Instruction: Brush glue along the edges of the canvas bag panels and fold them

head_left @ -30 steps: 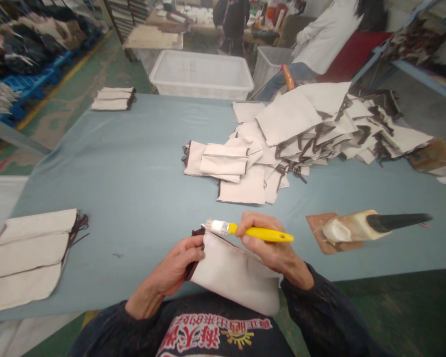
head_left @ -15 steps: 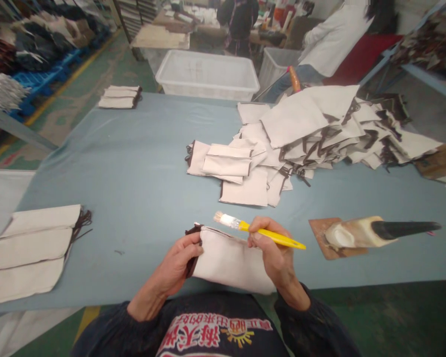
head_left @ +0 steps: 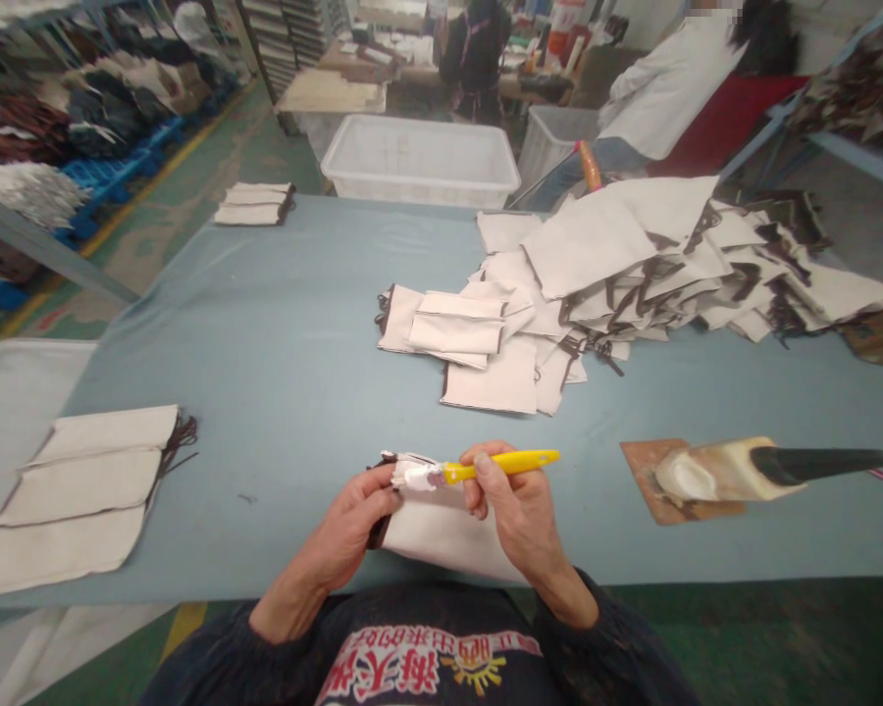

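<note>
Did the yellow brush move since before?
Yes, the yellow brush moved left, farther away from the brown board.

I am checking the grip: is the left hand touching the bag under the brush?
Touching. The head view shows the left hand gripping the bag at its dark end, thumb on top.

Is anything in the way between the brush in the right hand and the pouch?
Nothing visible: the brush in the right hand has its bristles at the top edge of the pouch. The left hand grips close beside them; the pile lies farther off, out of the way.
</note>
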A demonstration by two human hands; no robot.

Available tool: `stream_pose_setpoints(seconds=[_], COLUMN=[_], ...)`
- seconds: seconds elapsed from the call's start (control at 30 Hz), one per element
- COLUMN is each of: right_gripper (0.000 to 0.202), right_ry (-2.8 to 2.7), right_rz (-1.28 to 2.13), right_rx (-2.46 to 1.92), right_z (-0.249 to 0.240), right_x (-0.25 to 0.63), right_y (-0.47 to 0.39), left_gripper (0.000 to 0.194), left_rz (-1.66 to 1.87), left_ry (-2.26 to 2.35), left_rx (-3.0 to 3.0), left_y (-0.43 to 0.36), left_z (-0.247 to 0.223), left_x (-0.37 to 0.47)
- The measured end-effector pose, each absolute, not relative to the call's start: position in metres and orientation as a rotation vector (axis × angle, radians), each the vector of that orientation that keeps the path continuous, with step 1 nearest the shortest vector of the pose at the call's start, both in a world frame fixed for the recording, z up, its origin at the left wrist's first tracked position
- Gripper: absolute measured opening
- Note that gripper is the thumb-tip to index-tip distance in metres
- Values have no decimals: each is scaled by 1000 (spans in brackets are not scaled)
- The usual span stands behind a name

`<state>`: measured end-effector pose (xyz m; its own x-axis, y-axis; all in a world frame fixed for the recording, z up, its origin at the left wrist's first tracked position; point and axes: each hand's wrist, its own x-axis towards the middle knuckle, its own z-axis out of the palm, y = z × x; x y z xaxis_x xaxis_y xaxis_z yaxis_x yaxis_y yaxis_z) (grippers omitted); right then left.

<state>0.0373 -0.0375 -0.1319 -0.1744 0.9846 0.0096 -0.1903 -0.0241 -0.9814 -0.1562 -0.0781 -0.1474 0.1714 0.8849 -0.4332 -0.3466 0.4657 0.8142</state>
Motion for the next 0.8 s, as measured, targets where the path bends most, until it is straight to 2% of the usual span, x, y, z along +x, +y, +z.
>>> stream_pose_setpoints(seconds=[0.17,0.3,0.43,0.53,0.63,0.8], right_gripper=[39,40,37,36,37,35], right_ry=[-1215,-1129,-1275,-1278,-1100,-979], right_rz=[1255,1224,1268,1166,1059,1138], right_rx=[-1000,-934,-996,-1022,-963,-981], right_z=[-128,-118,-121,-123,-116,-114], right_x=[22,22,22,20,23,47], right_y=[-24,-27,-39,-38,-28,-19], left_gripper=[38,36,38,41,36,25], left_rz=[956,970,971,968,963,1013], left_ry=[1016,1011,1060,1036,1060,1230], left_rx=[650,673,704,705,753,1065], left_y=[-86,-89,-92,-93,-90,-74], left_z=[-149,-152,-153,-152,-149,-137], left_x=[-157,-161,-163,-162,-165,-182])
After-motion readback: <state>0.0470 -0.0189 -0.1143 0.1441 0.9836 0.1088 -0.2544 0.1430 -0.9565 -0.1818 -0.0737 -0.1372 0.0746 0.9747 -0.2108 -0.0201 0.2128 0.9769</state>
